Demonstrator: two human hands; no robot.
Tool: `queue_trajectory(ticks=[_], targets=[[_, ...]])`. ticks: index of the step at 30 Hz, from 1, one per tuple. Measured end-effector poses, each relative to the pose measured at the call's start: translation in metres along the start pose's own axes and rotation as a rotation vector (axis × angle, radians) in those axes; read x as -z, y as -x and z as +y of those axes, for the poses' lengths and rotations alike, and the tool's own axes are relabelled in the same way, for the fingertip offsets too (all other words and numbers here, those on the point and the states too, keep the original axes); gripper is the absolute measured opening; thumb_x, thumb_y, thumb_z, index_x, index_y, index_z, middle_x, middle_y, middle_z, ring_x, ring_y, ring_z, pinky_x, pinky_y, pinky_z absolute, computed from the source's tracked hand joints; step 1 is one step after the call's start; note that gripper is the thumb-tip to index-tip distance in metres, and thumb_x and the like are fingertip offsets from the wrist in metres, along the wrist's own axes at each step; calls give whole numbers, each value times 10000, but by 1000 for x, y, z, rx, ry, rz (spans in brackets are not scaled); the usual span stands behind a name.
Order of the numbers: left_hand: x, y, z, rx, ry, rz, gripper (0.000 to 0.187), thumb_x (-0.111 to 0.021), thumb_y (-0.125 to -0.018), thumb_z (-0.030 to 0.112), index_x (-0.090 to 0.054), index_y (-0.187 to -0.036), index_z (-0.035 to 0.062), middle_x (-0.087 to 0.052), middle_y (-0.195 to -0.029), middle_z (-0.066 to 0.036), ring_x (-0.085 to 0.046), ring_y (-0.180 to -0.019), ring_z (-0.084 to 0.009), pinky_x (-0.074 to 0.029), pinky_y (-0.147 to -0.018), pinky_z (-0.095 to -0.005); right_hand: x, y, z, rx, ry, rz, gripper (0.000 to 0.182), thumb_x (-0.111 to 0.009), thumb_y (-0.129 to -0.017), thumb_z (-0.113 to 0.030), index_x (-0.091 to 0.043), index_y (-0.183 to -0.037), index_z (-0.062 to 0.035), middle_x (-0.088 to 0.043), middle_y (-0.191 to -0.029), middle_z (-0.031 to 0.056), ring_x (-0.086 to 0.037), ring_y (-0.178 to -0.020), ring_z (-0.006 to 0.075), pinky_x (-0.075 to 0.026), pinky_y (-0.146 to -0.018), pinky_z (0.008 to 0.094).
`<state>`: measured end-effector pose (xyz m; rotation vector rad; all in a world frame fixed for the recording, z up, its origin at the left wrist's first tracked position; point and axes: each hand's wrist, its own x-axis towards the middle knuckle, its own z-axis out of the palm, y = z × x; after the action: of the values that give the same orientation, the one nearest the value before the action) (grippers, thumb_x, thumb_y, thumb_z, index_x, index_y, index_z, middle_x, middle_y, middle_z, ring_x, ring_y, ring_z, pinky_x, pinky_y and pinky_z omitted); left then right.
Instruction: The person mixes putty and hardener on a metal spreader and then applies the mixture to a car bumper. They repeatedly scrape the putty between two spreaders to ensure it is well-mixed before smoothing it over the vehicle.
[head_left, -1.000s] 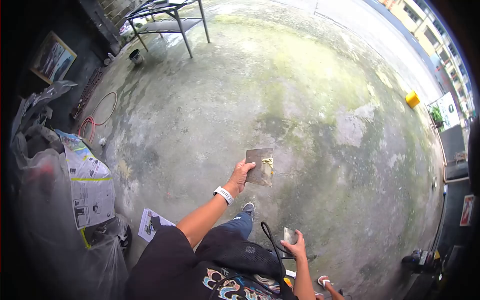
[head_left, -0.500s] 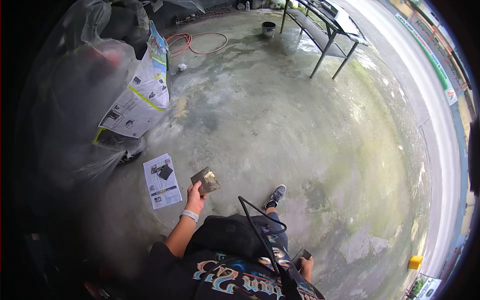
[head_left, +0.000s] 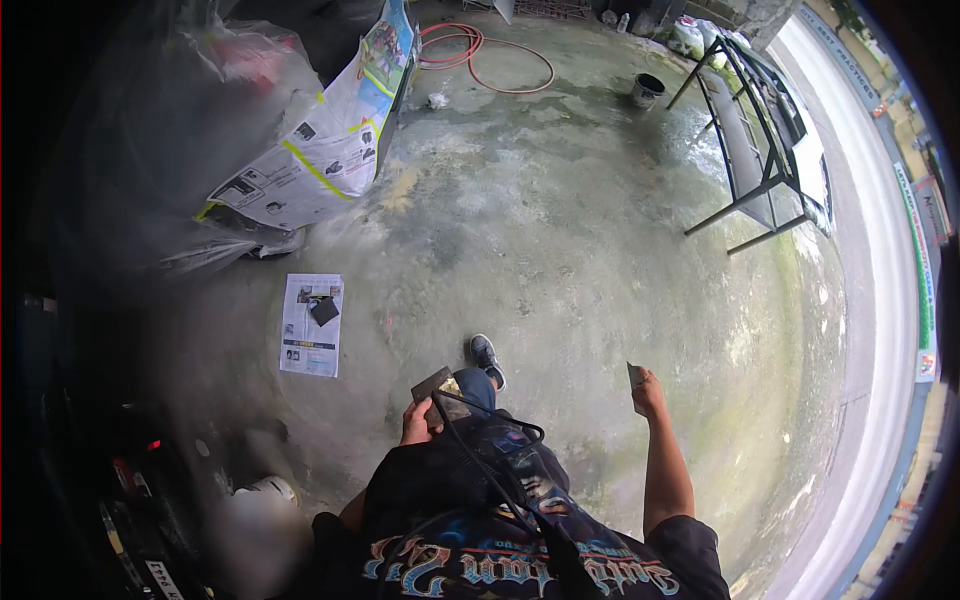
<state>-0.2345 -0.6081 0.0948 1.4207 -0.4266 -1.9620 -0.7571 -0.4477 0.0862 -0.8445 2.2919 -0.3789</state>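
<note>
In my left hand (head_left: 416, 424) is a flat, dark rectangular plate (head_left: 437, 386), held close to my body. Pale smears showed on its face a moment ago. A black cord loops in front of part of it. Out to the right, my right hand (head_left: 649, 392) grips a thin flat scraper (head_left: 634, 375), seen nearly edge-on, with its far edge pointing ahead. On the floor to the left lies a newspaper sheet (head_left: 311, 350), with a small dark square piece (head_left: 323, 311) on top.
A vehicle part masked with newspaper (head_left: 300, 165) and clear plastic stands at upper left. A red hose (head_left: 520, 88), a black bucket (head_left: 647, 92) and a metal stand (head_left: 768, 180) are farther off. A white container (head_left: 268, 490) is at lower left. The road lies right.
My left hand has drawn the plate back toward my body. My right hand has swung forward and outward with the scraper. The view has turned, and my foot shows farther left.
</note>
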Motion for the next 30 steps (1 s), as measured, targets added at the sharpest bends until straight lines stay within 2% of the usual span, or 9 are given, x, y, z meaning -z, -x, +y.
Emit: queue_trajectory(ticks=[3,5,6,8,12,13,17,22,30], targets=[[-7,-36,22,27,39,149,167,-641,-965,214,-656,-1079,93,-685,-875,-31,-658,-666,-183,-482,-500,-335,4,-82,-50,73,10,60,593,-539,-783,31,-629,-1352,-108,-641,-1268,232,-626,-1190,415,-513,-993,438],[-35,-84,50,28,152,202,200,-658,-948,218,-663,-1111,103,-710,-963,-40,-707,-832,-202,-552,-639,-365,-14,-125,-83,88,11,62,572,-553,-806,15,-619,-1362,-104,-637,-1271,226,-627,-1194,401,-507,-1002,440],[-38,-105,59,-33,226,80,232,-677,-933,218,-667,-1138,109,-722,-1030,-47,-711,-986,-218,-571,-803,-399,-20,-134,-104,168,-121,63,557,-552,-819,20,-625,-1355,-112,-642,-1257,190,-633,-1186,375,-507,-1002,436],[-68,-146,99,-106,190,90,274,-705,-916,204,-670,-1169,105,-717,-1068,-38,-700,-980,-208,-561,-880,-384,-31,-164,-150,286,-91,-41,535,-529,-831,58,-648,-1326,-106,-656,-1225,140,-639,-1159,341,-503,-998,399],[-147,-198,218,-231,74,-17,246,-681,-900,190,-701,-1130,104,-713,-1034,-2,-676,-951,-154,-550,-860,-350,-15,-212,-285,596,-19,-56,433,-556,-904,49,-673,-1292,-104,-661,-1150,150,-653,-1068,345,-525,-913,390],[-170,-208,248,-277,47,-59,247,-680,-900,187,-702,-1129,98,-716,-1053,-1,-665,-961,-142,-533,-887,-326,-5,-223,-326,647,-37,-61,438,-560,-894,51,-684,-1273,-129,-666,-1187,150,-629,-1109,367,-517,-971,443],[-222,-273,310,-442,-17,-131,376,-632,-935,126,-635,-1306,61,-714,-1132,-12,-641,-1014,-114,-493,-965,-296,23,-278,-466,925,41,-70,465,-558,-884,78,-669,-1290,-121,-668,-1187,124,-619,-1108,346,-515,-972,424],[-242,-398,318,-503,-75,-135,499,-622,-962,111,-525,-1448,49,-676,-1264,-40,-638,-1117,-118,-501,-1002,-299,-19,-396,-580,1359,266,-27,554,-616,-804,68,-653,-1318,-136,-653,-1224,76,-613,-1094,299,-501,-964,431],[-197,-644,254,-606,-213,-146,421,-561,-1052,109,-505,-1455,1,-662,-1280,-56,-604,-1151,-105,-470,-1027,-282,-221,-591,-579,1632,339,-65,638,-691,-689,52,-651,-1311,-86,-657,-1223,64,-643,-1086,290,-501,-907,415]])
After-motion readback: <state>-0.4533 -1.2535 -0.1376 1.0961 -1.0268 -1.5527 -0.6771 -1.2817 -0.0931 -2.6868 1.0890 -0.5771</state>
